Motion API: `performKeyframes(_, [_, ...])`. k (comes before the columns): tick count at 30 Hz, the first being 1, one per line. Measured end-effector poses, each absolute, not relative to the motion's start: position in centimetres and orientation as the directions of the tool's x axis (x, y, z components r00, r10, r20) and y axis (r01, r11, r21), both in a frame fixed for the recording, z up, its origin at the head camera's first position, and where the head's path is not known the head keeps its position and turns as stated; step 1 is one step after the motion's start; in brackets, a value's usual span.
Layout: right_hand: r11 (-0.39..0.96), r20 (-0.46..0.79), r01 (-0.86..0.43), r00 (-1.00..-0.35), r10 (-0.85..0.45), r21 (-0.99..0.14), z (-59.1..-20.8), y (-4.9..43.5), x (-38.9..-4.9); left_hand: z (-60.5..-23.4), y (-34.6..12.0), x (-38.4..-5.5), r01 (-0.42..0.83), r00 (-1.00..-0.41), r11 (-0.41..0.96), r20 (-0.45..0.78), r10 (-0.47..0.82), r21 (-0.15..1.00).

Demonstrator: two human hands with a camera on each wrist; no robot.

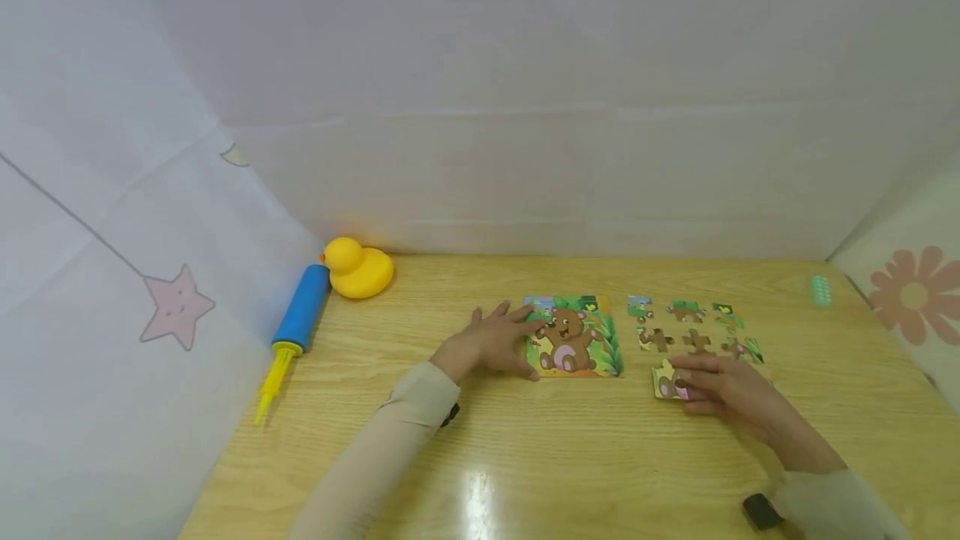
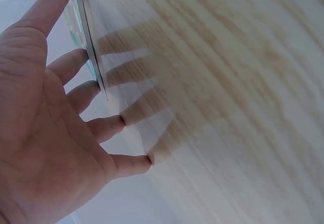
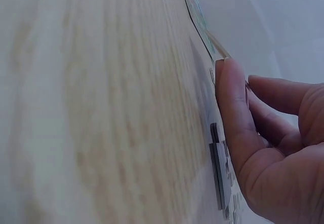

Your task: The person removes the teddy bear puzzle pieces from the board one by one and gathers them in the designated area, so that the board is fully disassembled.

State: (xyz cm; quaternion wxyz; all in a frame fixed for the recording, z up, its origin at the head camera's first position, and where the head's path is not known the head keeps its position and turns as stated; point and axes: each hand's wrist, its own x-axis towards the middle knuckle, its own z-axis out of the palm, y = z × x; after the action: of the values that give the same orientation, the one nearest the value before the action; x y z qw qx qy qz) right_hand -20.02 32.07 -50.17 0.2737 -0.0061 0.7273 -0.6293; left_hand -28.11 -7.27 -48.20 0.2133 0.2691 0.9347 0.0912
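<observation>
A square puzzle board (image 1: 576, 338) with a bear picture lies on the table. My left hand (image 1: 497, 342) is at its left edge, fingers spread; in the left wrist view the thumb and some fingertips touch the rim of the board (image 2: 90, 36), while the other fingertips rest on the table. To the right, my right hand (image 1: 723, 390) pinches a puzzle piece (image 1: 666, 382) showing part of the bear's belly. In the right wrist view this piece (image 3: 218, 45) appears edge-on between thumb and fingers, raised off the table.
Several loose puzzle pieces (image 1: 696, 342) lie in rows right of the board. A yellow rubber duck (image 1: 363, 272) and a blue-and-yellow hand pump (image 1: 302, 307) lie at the far left. A small green object (image 1: 821, 291) sits at the back right, near the cloth wall (image 1: 480, 182).
</observation>
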Motion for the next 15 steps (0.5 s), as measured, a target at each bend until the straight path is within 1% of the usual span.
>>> performKeyframes(7, [0.226,-0.392,0.329,-0.85,-0.352,-0.917,-49.97,31.66,-20.91,-48.1,-7.29,-27.97,0.459,-0.766,0.841,-0.352,0.538,0.286])
performKeyframes(15, [0.248,-0.38,0.306,-0.856,-0.351,-0.919,-49.83,31.29,-21.17,-47.98,-7.18,-28.01,0.459,-0.768,0.843,-0.351,0.536,0.281])
